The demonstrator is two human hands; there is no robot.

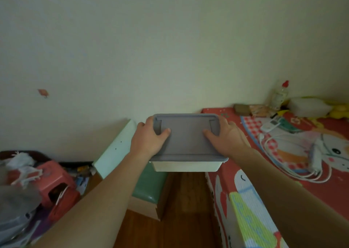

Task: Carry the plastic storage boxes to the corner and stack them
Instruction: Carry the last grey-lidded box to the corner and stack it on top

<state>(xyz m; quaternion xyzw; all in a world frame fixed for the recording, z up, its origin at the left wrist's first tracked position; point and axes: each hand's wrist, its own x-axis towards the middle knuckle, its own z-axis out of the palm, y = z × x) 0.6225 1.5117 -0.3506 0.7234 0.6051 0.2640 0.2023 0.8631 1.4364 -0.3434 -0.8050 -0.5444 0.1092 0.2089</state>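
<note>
While both arms reach forward, the box (pixel 186 142) hangs in the air between them, above the wood floor (pixel 181 206) and close to the pale wall (pixel 170 49). It has a grey lid (pixel 186 134) and a whitish body showing below the near edge. The left hand (pixel 149 140) grips the box's left end, thumb lying on the lid and fingers curled round the far side. The right hand (pixel 224 138) grips the right end the same way, thumb on the lid.

Below the box and to its left stands a green stool (pixel 151 185), with a pale green board (pixel 115 149) leaning against the wall just beside it. Further left lies a heap with a pink stool (pixel 54 179) and some white cloth (pixel 22 161). To the right is a bed (pixel 311 172) covered in a red cartoon sheet. White cables (pixel 294 174) and a remote (pixel 270 125) lie on it, and a bottle (pixel 279 95) with a red cap stands near the wall at its far end.
</note>
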